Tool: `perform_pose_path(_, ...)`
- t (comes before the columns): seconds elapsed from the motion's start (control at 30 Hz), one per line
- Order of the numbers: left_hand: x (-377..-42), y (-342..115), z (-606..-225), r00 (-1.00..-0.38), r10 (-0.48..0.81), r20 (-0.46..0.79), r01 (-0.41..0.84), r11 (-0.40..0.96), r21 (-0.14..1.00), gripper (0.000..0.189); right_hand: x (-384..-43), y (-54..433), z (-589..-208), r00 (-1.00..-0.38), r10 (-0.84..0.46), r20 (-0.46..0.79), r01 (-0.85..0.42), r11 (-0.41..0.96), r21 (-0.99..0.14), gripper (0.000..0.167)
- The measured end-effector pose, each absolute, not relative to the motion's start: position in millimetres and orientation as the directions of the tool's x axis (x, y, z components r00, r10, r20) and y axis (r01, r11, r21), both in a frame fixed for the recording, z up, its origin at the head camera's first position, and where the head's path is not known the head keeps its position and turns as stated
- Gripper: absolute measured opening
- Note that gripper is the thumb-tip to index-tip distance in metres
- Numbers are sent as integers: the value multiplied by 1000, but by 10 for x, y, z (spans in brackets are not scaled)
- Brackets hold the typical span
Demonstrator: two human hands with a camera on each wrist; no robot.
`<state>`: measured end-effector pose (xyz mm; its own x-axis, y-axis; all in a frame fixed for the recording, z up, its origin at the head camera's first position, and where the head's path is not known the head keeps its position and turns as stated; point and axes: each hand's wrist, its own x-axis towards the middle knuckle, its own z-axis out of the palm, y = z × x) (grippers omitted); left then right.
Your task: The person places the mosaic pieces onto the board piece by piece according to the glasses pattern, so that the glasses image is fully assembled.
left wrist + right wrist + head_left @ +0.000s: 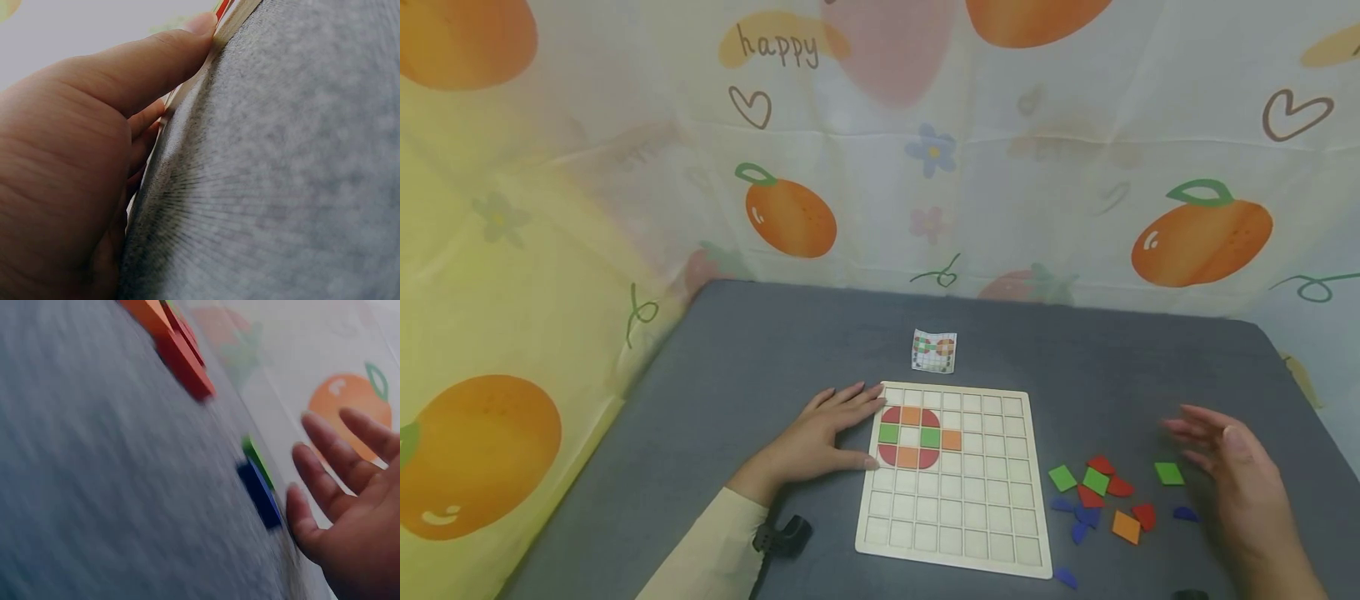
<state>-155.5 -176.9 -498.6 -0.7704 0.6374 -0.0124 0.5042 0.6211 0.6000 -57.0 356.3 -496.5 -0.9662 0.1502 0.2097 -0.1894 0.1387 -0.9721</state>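
**Pale grid board [955, 493] with loose tiles [1096, 481] on a grey worktop [700, 392]**

In the left-wrist view we see the board only as a narrow edge, partly hidden by the left hand [827, 437]. In the right-wrist view the tiles are blurred, some cut off at the top. The right arm [1285, 575] leaves the head view below; the small printed card [934, 352] beyond the board is too small for us to read. The board lies flat between the hands. At its upper left, red corner pieces [929, 457], orange squares [910, 415] and green squares [929, 437] ring a pale cell; a further orange square [951, 440] adjoins on the right. The loose tiles, red, green, blue and orange, lie right of the board, some overlapping. The left fingers extend onto the board's edge, thumb apart; the right hand [1247, 483] hovers beside the tiles, its fingers spread and slightly bent.
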Motion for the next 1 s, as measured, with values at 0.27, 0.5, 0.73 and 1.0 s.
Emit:
perform_pose_path(0.27, -1562, -1795, -4980, -770, 638, -15, 502, 620, 603, 94, -593, 3722, -5019, -996, 82, -32, 70, 523, -849, 42)
perform_pose_path(0.5, -1560, -1788, -4962, -768, 640, -20, 498, 617, 609, 93, -601, 3779, -4989, -985, 7, -175, 137, 656, -742, 62)
perform_pose_path(0.73, -1557, -1779, -4972, -770, 638, -19, 496, 617, 611, 93, -597, 3830, -4973, -981, -17, -191, 128, 680, -722, 51)
perform_pose_path(1.0, -1558, -1774, -4973, -767, 642, -14, 502, 613, 610, 94, -588, 3763, -4979, -998, 20, -64, 60, 704, -707, 41)
